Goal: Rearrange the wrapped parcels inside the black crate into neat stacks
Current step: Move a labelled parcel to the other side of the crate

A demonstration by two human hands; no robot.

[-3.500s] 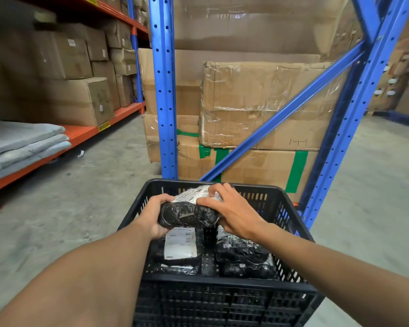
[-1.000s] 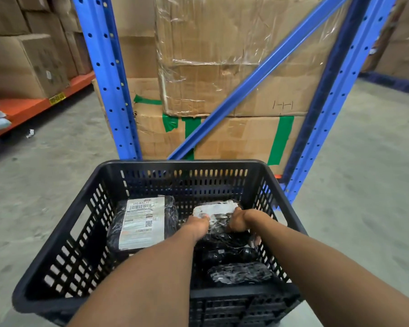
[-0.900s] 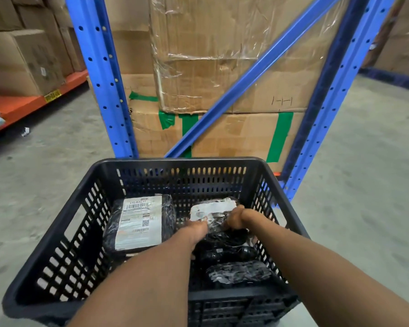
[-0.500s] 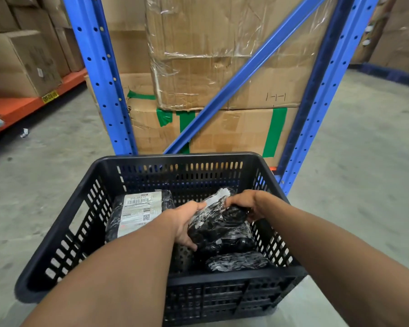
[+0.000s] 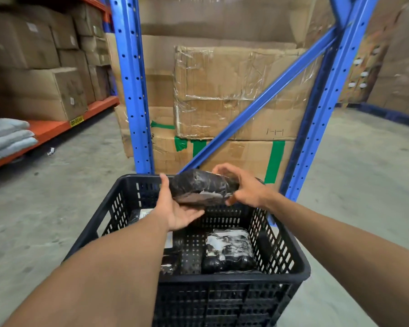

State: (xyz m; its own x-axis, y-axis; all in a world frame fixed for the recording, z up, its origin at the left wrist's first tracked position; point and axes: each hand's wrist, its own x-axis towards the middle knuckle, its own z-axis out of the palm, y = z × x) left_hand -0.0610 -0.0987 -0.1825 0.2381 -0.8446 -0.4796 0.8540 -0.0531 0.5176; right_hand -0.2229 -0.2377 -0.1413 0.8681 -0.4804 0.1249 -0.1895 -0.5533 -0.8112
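We note a blue rack (image 5: pixel 132 90) standing on the concrete floor (image 5: pixel 45 208), with taped cardboard boxes (image 5: pixel 234 95) stacked behind its uprights. In front of it sits the black crate (image 5: pixel 291 263), its slotted walls open at the top. Inside, against the right wall, a stack of wrapped parcels (image 5: pixel 228 250) lies flat; on the left side a labelled parcel (image 5: pixel 147 213) shows only in part behind the left forearm. Above the crate's far rim we hold one black parcel (image 5: pixel 198 187) between both hands, lifted clear of the others and tilted. The left hand (image 5: pixel 175 211) cups it from below and the left end, fingers spread. The right hand (image 5: pixel 243 187) grips its right end, thumb under, fingers curled over the top.
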